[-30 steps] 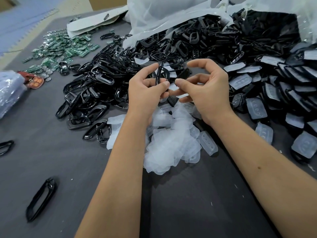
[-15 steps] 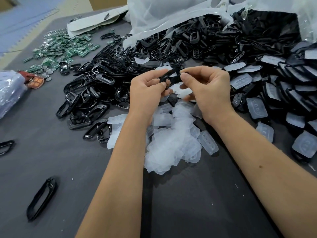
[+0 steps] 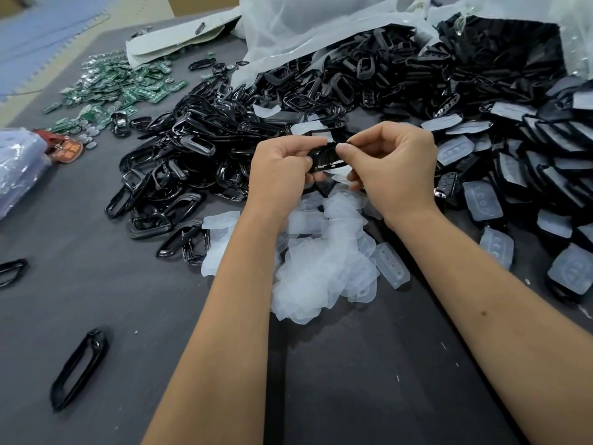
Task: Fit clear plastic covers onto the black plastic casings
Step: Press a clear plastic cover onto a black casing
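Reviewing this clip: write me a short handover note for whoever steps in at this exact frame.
Left hand and right hand both pinch one black casing above the table, a clear cover showing at its lower edge; whether it is seated cannot be told.
Loose clear covers are heaped beneath the hands; empty black casings are piled to the left and behind.
Done: covered casings lie in rows on the right.
Left: finish this piece, lay it with the covered ones, then work through the remaining pile.
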Available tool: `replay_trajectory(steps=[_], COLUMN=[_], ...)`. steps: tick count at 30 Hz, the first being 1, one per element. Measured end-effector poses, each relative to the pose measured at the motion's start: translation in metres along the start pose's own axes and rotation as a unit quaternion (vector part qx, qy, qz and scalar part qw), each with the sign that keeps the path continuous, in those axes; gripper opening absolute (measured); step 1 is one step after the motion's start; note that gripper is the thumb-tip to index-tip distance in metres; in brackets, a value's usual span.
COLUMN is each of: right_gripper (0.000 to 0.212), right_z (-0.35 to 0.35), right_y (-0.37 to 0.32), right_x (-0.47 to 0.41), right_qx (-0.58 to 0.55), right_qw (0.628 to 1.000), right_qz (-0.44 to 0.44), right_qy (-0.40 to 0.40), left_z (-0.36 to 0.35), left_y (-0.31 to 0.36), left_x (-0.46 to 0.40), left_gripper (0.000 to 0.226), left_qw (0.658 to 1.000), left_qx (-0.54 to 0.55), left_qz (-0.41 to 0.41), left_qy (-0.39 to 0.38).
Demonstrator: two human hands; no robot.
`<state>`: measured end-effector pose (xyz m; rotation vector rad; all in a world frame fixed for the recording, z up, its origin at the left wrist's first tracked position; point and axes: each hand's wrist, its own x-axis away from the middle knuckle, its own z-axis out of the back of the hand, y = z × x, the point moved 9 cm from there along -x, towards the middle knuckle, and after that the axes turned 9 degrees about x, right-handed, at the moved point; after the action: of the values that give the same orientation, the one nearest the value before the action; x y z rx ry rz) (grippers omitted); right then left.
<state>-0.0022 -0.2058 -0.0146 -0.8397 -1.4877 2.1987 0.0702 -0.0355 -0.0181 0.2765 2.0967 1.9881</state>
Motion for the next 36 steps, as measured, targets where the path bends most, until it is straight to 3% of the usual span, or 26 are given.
replay_trajectory(steps=[7,11,16,21,24,27,33,36], right_gripper=[0.012,0.015,0.017,0.024,0.027,0.016,0.022,0.036], right_z=[-0.002,-0.002,-0.001,-0.001,-0.007,-0.015,-0.008,-0.002], right_y=[0.004,0.002,0.0,-0.001,0.006,0.004,-0.015,-0.032], right_x=[-0.001,0.0,0.002,-0.002,-0.004,-0.002,-0.003,-0.001], right_qx=[-0.051,-0.015,0.024,0.064,-0.024,-0.093,0.046,0.173], right_qw=[0.998,0.999,0.999,0.998,0.994,0.982,0.994,0.979], right_qz=[-0.03,-0.025,-0.02,-0.016,-0.07,-0.092,0.002,0.097], right_qy=[-0.02,-0.016,-0.002,-0.015,-0.077,-0.137,-0.102,-0.048], left_z=[-0.001,-0.001,-0.002,0.002,0.003,0.001,0.001,0.009], left_y=[0.001,0.002,0.008,0.006,0.006,0.006,0.01,0.013], left_x=[0.0,0.001,0.002,0.002,0.001,0.001,0.003,0.003], left_gripper=[0.049,0.048,0.024,0.024,0.026,0.024,0.025,0.024], left_qw=[1.0,1.0,0.998,0.999,0.998,0.998,0.997,0.995], left_qx=[0.013,0.017,-0.036,0.001,0.031,0.038,0.022,0.02], left_qz=[-0.001,-0.004,-0.05,-0.042,-0.039,-0.041,-0.068,-0.083], left_qy=[-0.004,-0.008,-0.012,-0.01,-0.026,-0.038,-0.015,0.047])
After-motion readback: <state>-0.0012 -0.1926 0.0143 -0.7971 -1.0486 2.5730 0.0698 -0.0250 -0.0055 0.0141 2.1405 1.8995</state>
